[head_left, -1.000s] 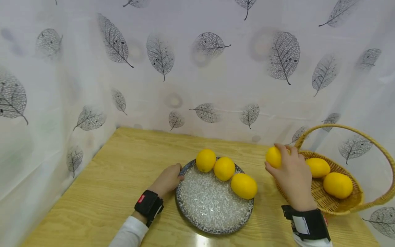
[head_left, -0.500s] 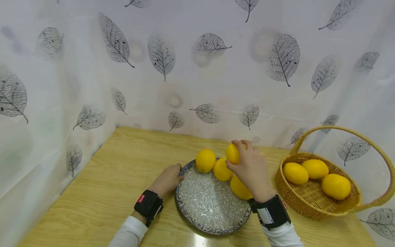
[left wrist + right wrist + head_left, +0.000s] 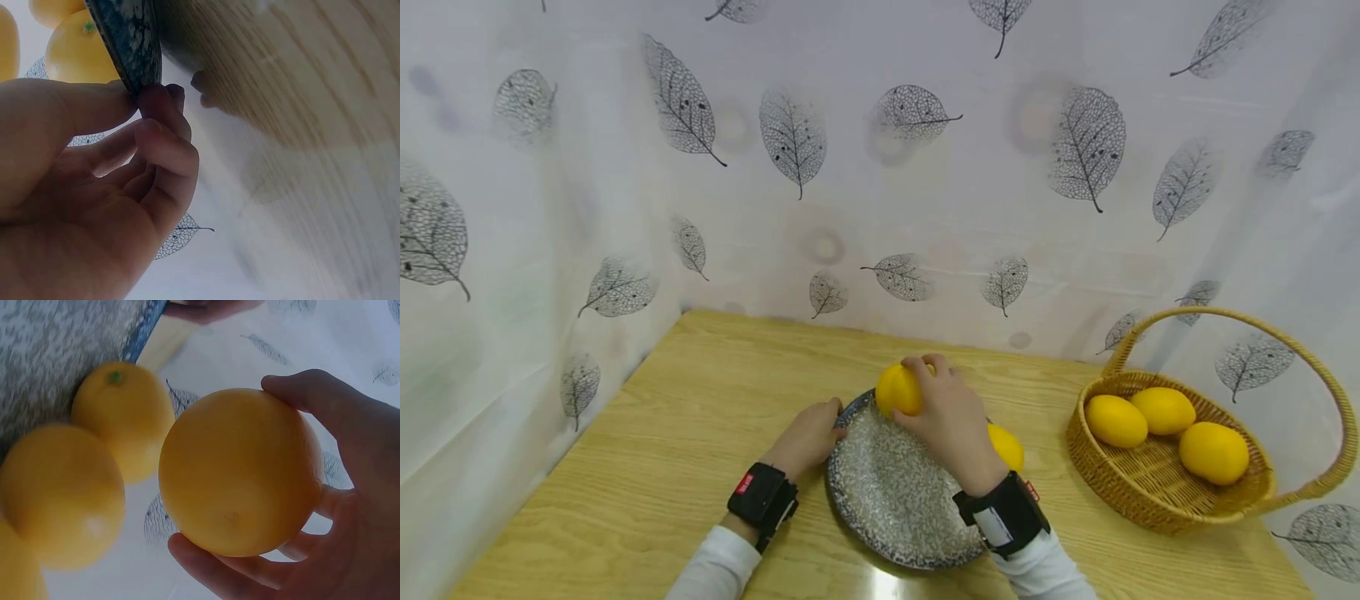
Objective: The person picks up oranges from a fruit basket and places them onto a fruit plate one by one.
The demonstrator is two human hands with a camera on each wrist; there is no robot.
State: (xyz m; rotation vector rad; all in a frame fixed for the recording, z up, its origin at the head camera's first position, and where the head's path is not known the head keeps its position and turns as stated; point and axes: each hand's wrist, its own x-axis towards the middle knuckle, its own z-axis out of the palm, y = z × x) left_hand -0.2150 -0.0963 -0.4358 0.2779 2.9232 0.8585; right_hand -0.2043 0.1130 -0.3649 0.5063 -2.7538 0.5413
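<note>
My left hand [image 3: 806, 437] pinches the left rim of a round speckled grey plate [image 3: 910, 500] with a dark blue edge; thumb and curled fingers meet on the rim in the left wrist view. Over the plate's far side, my right hand [image 3: 951, 421] holds a round yellow-orange orange [image 3: 240, 472] between thumb and fingers. Beside it in the right wrist view sit another orange [image 3: 122, 419] with a green stem end and a second round one [image 3: 62, 497]. A yellow oval fruit [image 3: 1007, 447] shows at the plate's right, partly behind my right hand.
To the right stands a wicker basket [image 3: 1131, 496] with a tall arched handle [image 3: 1247, 312]. Inside are three yellow oval fruits [image 3: 1213, 452]. The wooden table [image 3: 647, 467] meets a white curtain [image 3: 850, 200] printed with leaves at its back and left.
My right hand has carried the orange left from the basket, across to the far left part of the plate. My left hand has stayed on the rim.
</note>
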